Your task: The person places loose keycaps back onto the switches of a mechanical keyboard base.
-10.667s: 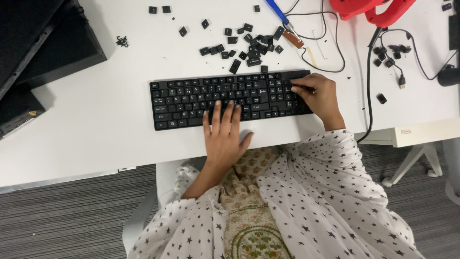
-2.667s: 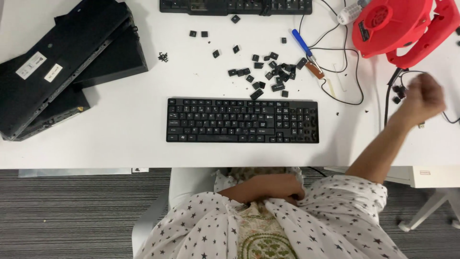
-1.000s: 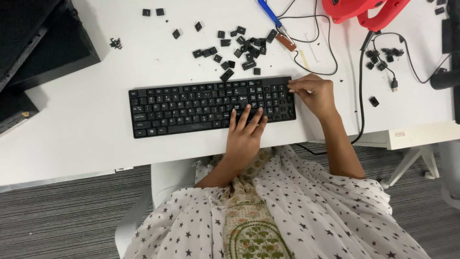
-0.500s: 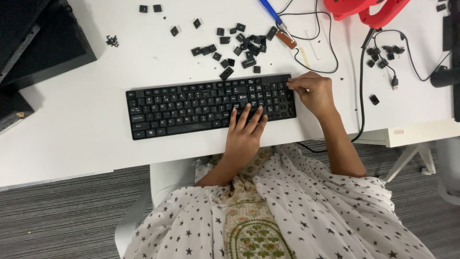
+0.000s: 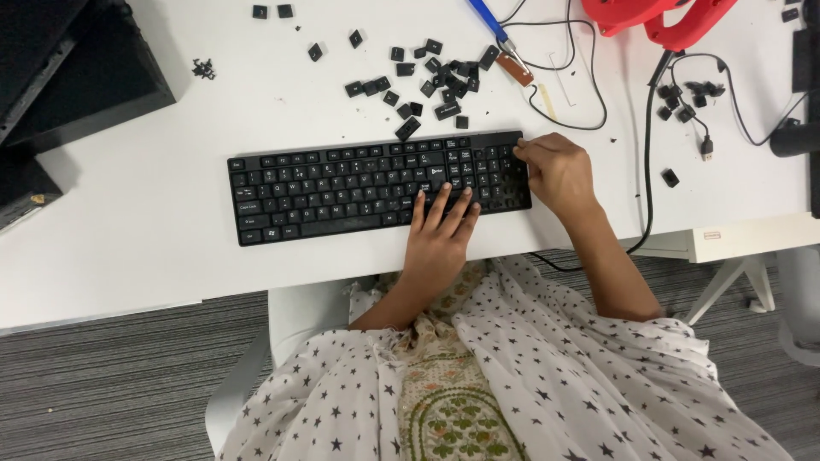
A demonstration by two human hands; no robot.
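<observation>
Black keyboard [image 5: 376, 183] lies flat on white desk [image 5: 128, 213]. Left hand [image 5: 440, 235] spread flat, pinning its near edge; right hand [image 5: 555, 171] curled at numpad end, pinch contents unclear. Best: steady frame, seat keycap squarely. Loose keycaps [image 5: 423, 72] beyond.

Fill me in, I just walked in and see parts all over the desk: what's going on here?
A person sits at a white desk with a black keyboard in front of them. The left hand lies flat on the keys near the right half, and the right hand pinches at the keyboard's far right end. Loose black keycaps lie scattered behind the keyboard, beside a blue-handled screwdriver and cables.
</observation>
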